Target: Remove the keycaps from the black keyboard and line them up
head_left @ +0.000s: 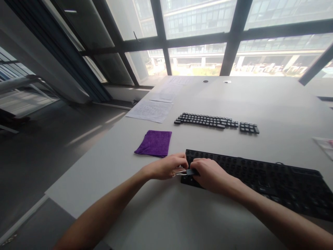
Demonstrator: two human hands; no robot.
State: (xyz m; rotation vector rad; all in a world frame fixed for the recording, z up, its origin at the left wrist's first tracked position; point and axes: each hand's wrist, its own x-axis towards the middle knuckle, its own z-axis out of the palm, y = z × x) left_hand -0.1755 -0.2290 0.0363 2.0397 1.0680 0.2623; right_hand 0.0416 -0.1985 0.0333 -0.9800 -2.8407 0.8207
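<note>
A black keyboard base (260, 173) with its keycaps off lies on the grey table (161, 215) in front of me. My left hand (166, 167) is closed on a thin wire keycap puller (179, 172) at the keyboard's left end. My right hand (210, 174) pinches a black keycap (191, 172) right beside the puller's tip. The removed keycaps (208, 120) are laid out in rows farther back, with a smaller group (249, 127) to their right.
A folded purple cloth (154, 143) lies left of the keyboard. Printed paper sheets (151, 110) lie at the back left. Two round cable holes (227, 82) sit near the far edge by the windows. The table's left edge drops to a dark floor.
</note>
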